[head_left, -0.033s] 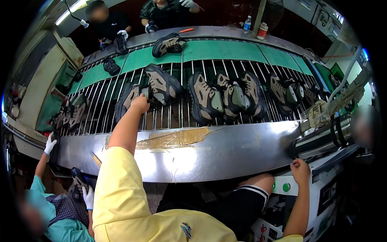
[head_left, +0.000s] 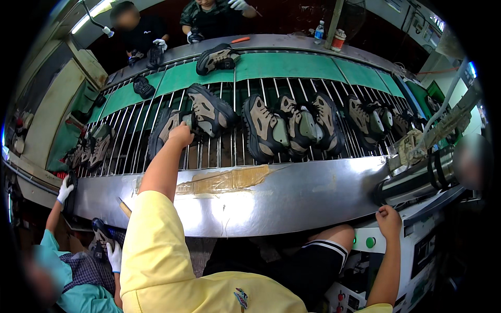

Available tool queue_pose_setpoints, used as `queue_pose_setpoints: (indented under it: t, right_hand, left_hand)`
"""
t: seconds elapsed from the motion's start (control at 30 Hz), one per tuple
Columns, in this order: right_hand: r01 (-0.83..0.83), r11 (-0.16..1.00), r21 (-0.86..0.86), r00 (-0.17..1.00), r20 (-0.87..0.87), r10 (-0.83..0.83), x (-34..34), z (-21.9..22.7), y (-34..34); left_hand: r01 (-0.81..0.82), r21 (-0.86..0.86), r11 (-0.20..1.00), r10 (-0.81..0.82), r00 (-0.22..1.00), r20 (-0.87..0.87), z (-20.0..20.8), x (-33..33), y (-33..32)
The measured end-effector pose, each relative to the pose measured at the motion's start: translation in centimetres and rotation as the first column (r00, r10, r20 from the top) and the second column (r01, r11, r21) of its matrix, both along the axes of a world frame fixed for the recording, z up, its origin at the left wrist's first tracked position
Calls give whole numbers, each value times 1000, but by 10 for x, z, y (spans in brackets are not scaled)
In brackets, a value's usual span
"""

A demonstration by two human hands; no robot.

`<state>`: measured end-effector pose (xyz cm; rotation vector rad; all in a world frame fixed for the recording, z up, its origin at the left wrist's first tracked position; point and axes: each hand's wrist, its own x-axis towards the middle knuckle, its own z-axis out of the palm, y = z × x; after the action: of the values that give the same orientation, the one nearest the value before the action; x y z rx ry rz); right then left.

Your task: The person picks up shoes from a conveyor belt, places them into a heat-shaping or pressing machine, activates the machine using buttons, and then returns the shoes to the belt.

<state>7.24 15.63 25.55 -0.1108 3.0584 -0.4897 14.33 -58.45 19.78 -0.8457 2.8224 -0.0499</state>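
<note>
Left hand point(head_left: 180, 135) at shoe point(head_left: 163, 133), no visible change, shoe stays put
Left grip pinching shoe's opening; right hand point(head_left: 390, 223) curled near counter point(head_left: 297, 201), can't tell if holding anything

White glare on the metal ledge point(head_left: 302, 195)

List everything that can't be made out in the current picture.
All in the head view:
Left hand: how its fingertips meet the shoe; the back of the hand hides them.
Right hand: its palm, or anything in it; curled fingers hide it.
Right-hand shoe cluster: exact count; shoes overlap.
White machine: lowest part; cut off by the bottom edge.
</note>
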Motion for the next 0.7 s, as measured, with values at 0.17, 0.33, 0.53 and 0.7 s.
queue_pose_setpoints:
  t: [0.17, 0.33, 0.53, 0.7]
  right_hand:
    - [-12, 1000, 20, 1000, 11, 12, 1, 2, -3]
    - [2, 1000, 19, 999, 35, -3, 1, 6, -9]
    - [3, 1000, -3, 1000, 24, -3, 7, 7, -11]
    - [-18, 1000, -14, 1000, 7, 18, 7, 7, -12]
  left_hand:
    - [81, -107, 991, -85, 996, -32, 2, -10, 10]
    - [315, -121, 941, -322, 946, -40, -8, 5, 2]
    - [445, -180, 877, -455, 890, -15, 16, 36, 3]
    - [321, -117, 940, -327, 944, -37, -3, 44, -7]
